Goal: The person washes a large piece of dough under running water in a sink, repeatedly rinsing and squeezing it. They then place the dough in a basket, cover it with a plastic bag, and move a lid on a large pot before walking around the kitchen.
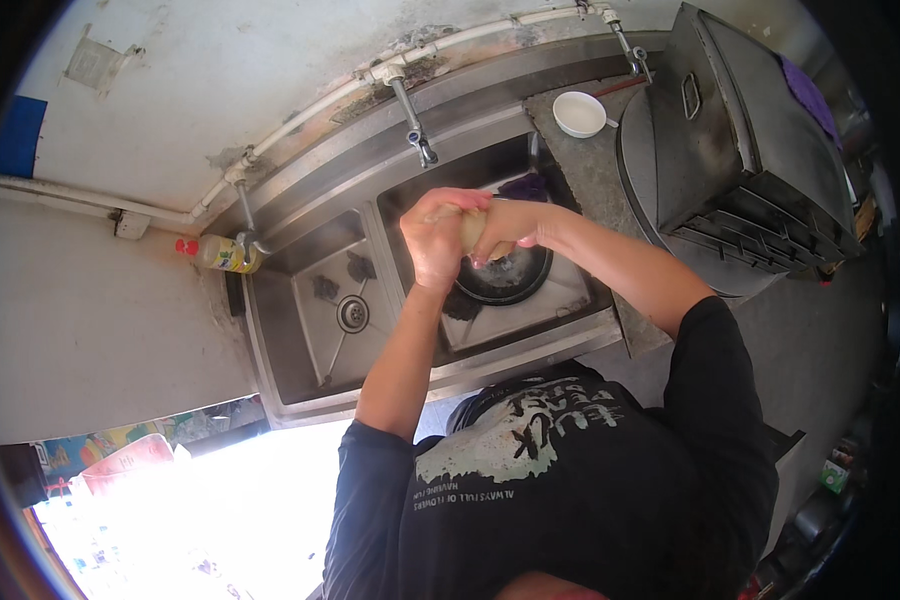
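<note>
Both my hands are closed around a pale yellowish, crumpled thing (pixel 474 231), a cloth or a sponge; which of these cannot be told. My left hand (pixel 433 238) grips it from the left and my right hand (pixel 511 225) from the right, with the right wrist bent. They are above a round black pan or basin (pixel 506 289) in the right-hand bowl of a stainless steel sink (pixel 397 262). Whitish liquid or foam (pixel 501 271) shows inside the black vessel, whose far part the hands hide. Behind it lies a purple cloth (pixel 523 187).
A metal tap (pixel 416 139) overhangs the sink's back edge. The left bowl has a drain strainer (pixel 352 313) and dark scraps (pixel 361 265). At the far left stands a red-capped bottle (pixel 229 253). On the right ledge are a white bowl (pixel 580 115) and a large steel cabinet (pixel 720 112).
</note>
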The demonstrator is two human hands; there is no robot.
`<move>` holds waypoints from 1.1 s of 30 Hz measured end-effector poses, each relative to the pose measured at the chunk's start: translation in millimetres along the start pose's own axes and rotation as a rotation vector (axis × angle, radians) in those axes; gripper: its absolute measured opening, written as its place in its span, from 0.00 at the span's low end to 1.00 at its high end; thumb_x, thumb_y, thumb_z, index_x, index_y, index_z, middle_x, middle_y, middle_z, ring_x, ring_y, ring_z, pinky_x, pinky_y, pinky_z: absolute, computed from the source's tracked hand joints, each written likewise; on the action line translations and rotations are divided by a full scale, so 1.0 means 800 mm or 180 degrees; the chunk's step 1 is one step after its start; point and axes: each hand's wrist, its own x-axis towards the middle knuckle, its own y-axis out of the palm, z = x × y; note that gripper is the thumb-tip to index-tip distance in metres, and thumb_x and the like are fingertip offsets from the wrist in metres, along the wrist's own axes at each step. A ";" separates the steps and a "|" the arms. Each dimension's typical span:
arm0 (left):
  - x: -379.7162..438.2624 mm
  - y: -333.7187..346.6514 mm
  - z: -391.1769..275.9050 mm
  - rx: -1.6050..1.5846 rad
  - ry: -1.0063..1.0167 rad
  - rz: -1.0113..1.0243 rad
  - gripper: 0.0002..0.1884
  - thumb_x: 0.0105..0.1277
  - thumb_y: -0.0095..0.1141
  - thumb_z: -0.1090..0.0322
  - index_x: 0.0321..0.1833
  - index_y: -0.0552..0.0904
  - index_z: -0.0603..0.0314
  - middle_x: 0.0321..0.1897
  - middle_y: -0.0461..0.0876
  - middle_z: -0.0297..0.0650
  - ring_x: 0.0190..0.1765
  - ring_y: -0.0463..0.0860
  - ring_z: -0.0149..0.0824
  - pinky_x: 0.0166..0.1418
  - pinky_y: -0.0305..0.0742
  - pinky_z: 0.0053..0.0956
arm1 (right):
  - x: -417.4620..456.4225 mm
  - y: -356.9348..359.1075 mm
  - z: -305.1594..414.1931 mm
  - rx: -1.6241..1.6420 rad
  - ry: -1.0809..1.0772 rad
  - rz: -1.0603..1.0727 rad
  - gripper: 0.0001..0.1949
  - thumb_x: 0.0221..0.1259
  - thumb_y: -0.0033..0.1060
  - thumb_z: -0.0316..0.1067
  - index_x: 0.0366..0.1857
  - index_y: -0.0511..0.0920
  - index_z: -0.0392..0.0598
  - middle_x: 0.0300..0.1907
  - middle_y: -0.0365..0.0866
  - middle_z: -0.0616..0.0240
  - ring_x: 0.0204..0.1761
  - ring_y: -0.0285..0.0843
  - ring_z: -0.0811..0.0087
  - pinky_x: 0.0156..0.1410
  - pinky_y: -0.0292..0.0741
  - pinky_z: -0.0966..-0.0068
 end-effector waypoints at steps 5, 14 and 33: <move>0.008 -0.021 0.005 0.0111 -0.0311 -0.0118 0.11 0.50 0.35 0.86 0.23 0.74 0.70 0.23 0.79 0.47 0.28 0.79 0.35 0.36 0.76 0.26 | 0.007 0.012 -0.007 0.0326 -0.0074 0.0121 0.17 0.37 0.68 0.25 0.35 0.73 0.46 0.27 0.74 0.71 0.23 0.71 0.82 0.20 0.63 0.85; 0.025 -0.086 0.043 -0.1456 -0.0786 -0.2277 0.06 0.55 0.36 0.79 0.29 0.69 0.64 0.22 0.71 0.42 0.27 0.74 0.39 0.34 0.74 0.32 | -0.001 0.087 -0.052 -0.4168 -0.2417 -0.2610 0.45 0.38 0.70 0.35 0.65 0.52 0.45 0.62 0.54 0.46 0.64 0.53 0.52 0.66 0.58 0.63; 0.024 -0.002 0.003 -0.0596 -0.0277 -0.1522 0.07 0.56 0.37 0.83 0.29 0.70 0.66 0.22 0.73 0.42 0.28 0.74 0.34 0.38 0.73 0.28 | 0.025 0.025 0.011 -0.1973 -0.1818 -0.1781 0.17 0.39 0.66 0.27 0.39 0.76 0.41 0.28 0.79 0.64 0.29 0.76 0.77 0.33 0.72 0.79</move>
